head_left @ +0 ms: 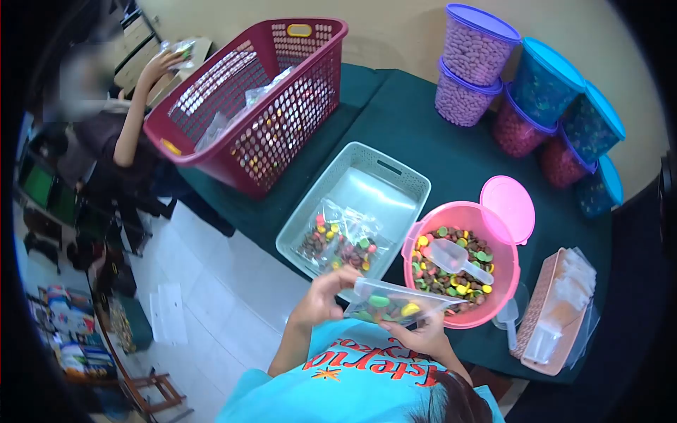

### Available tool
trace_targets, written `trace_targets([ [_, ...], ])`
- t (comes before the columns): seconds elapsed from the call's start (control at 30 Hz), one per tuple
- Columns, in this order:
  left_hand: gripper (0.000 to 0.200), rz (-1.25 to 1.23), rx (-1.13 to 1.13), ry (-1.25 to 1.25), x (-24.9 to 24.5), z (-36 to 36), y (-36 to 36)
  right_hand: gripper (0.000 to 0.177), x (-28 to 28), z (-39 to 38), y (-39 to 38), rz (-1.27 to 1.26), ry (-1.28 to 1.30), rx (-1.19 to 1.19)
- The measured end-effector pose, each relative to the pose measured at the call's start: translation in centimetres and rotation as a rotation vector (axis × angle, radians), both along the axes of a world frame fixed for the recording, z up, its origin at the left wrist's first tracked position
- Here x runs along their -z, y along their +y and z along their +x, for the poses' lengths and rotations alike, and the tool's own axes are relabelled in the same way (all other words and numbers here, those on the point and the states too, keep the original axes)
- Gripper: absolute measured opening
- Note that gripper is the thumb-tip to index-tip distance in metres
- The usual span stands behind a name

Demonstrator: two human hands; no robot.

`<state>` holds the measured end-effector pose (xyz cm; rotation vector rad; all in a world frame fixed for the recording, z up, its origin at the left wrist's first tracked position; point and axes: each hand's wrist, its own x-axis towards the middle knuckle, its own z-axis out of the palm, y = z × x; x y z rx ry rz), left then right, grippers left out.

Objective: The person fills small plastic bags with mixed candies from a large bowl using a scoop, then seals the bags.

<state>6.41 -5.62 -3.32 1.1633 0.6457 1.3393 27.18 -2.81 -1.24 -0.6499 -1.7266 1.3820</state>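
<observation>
Head view: a clear bag (361,314) with sweets (379,301) in it is held just in front of the shirt (317,395), beside the near rims of the tray (285,243) and tub (407,268). Its left end is pinched by the fingers of the left hand (328,292); its lower edge, farther right, is pinched by those of the right hand (423,335). Whether its mouth is sealed cannot be told. The step in hand seems to be the closing of the bag. For that, the sweets are best settled away from the mouth, excess air gently pressed out, and the edges matched before being pressed along their whole length. Both ends should be evenly supported, so that no sweets are spilled past the tub.
</observation>
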Motion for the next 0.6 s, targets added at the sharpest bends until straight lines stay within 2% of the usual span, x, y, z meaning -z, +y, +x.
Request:
trace_targets([
  [0.1,0.050,0.102,0.120,0.119,-0.6,-2.4,1.4,0.039,1.0,-3.7,0.9,0.030,-0.009,0.078],
  [0.13,0.042,-0.010,0.077,0.142,0.0,-3.2,1.7,0.038,1.3,-4.8,1.1,0.081,-0.001,0.118],
  [0.17,0.034,-0.121,0.031,0.168,0.4,-4.0,2.0,0.042,1.2,-5.6,1.3,0.032,-0.105,0.123],
  [0.2,0.034,-0.124,0.058,0.169,0.3,-4.7,2.6,0.042,1.7,-6.5,1.4,0.025,-0.106,0.148],
  [0.27,0.022,-0.321,-0.006,0.107,-0.2,-6.0,3.9,0.048,3.3,-8.7,2.1,-0.094,-0.101,0.245],
  [0.33,0.021,-0.294,-0.006,0.130,1.0,-7.7,5.2,0.053,4.3,-10.0,2.6,-0.104,-0.104,0.235],
  [0.4,0.021,-0.356,-0.058,0.322,2.4,-9.5,6.5,0.056,5.0,-11.1,2.7,-0.250,-0.092,0.289],
  [0.53,0.040,-0.364,-0.062,0.467,4.5,-11.1,8.2,0.062,7.1,-12.1,2.7,-0.189,-0.252,0.407],
  [0.57,0.050,-0.361,-0.028,0.481,5.4,-11.4,8.4,0.065,7.3,-12.2,2.6,-0.211,-0.240,0.408],
  [0.6,0.050,-0.355,-0.004,0.486,5.5,-11.5,8.4,0.065,7.4,-12.3,2.6,-0.214,-0.237,0.432],
])
